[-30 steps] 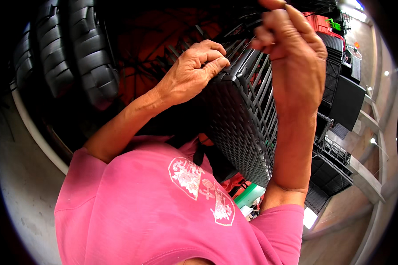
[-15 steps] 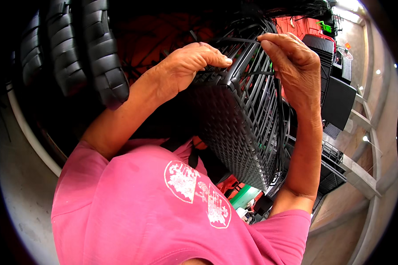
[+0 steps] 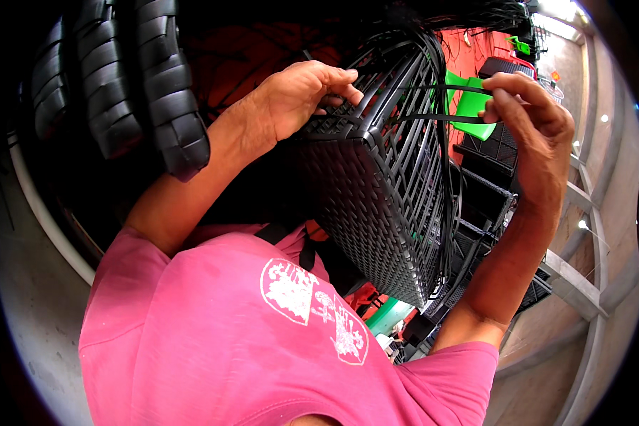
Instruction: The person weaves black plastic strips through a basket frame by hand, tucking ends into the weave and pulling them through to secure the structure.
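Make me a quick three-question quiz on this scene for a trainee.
1. Which hand pinches the black strip?
2. True or false: the left hand is nearer the near corner of the woven black piece than the other hand is.
3. Fill the gap: a bright ___ object shows behind the strip.

Key: 1, the right hand; 2, true; 3, green.

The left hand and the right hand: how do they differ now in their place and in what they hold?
The left hand is close to the upper corner of the black woven piece; the right hand is out to the right, apart from that corner. The right hand pinches a black strip; whether the left hand grips anything, I cannot tell. Both are bare, with bent fingers.
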A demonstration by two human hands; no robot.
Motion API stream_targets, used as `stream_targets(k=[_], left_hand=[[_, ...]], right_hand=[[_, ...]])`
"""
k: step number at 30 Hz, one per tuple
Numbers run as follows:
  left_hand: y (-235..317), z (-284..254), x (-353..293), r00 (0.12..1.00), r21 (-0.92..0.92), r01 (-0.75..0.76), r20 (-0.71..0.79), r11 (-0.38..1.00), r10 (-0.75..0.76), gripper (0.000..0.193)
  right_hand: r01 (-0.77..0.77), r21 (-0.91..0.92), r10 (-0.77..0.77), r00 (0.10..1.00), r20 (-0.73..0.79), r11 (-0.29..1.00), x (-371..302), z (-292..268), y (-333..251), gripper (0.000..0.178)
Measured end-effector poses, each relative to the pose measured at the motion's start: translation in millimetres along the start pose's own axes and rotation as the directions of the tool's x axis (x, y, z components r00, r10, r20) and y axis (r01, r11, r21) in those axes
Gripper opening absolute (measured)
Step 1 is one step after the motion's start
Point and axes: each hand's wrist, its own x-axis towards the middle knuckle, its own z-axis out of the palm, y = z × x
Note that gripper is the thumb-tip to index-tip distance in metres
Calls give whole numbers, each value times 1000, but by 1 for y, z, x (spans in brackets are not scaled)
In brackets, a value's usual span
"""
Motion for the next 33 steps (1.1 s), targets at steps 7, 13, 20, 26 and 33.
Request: stream_targets(k=[7, 13, 20, 26, 33], left_hand=[[-5, 29, 2, 905, 184, -215, -331, 959, 266, 22], [10, 55, -10, 620, 418, -637, -221, 647, 753, 11], [30, 81, -9, 617, 398, -693, -104, 601, 780, 5], [36, 82, -19, 776, 137, -631, 130, 764, 618, 8], [34, 16, -12, 799, 530, -488, -48, 693, 600, 17]], right_hand=[[-121, 10, 118, 978, 175, 993, -11, -12, -4, 11], [32, -192, 5, 983, 185, 981, -14, -29, 26, 14], [401, -723, -652, 753, -90, 563, -14, 48, -30, 30], [169, -43, -173, 979, -112, 985, 8, 73, -5, 21], [306, -345, -372, 917, -143, 887, 21, 61, 20, 10]])
